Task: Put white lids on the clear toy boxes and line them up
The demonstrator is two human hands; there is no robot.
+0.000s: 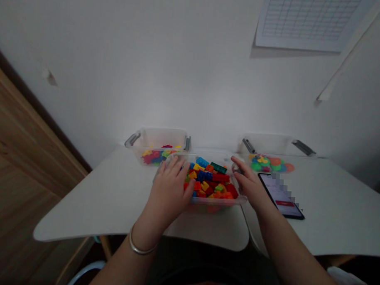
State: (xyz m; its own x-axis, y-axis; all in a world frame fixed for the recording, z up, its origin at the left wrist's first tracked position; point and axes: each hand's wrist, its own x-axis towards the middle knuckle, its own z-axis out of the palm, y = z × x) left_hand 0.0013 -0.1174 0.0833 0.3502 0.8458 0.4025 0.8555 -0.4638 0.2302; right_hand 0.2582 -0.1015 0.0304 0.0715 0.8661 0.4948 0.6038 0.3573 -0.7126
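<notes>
A clear plastic box (221, 200) full of colourful toy building bricks (209, 176) stands in front of me on the white table. My left hand (173, 181) lies over the left end of this box, palm down, fingers apart and thumb above the bricks. No brick shows in it. At the right end, my right hand (249, 182) rests against the rim with its index finger stretched out and thumb side toward the box. Its lower fingers are partly hidden, and I see nothing held there.
Behind to the left stands a clear bin (163, 135) with small colourful pieces; another bin (271, 141) with round pieces is behind to the right. A phone (281, 197) lies right of my right hand. The white table (113, 202) has a wall behind it.
</notes>
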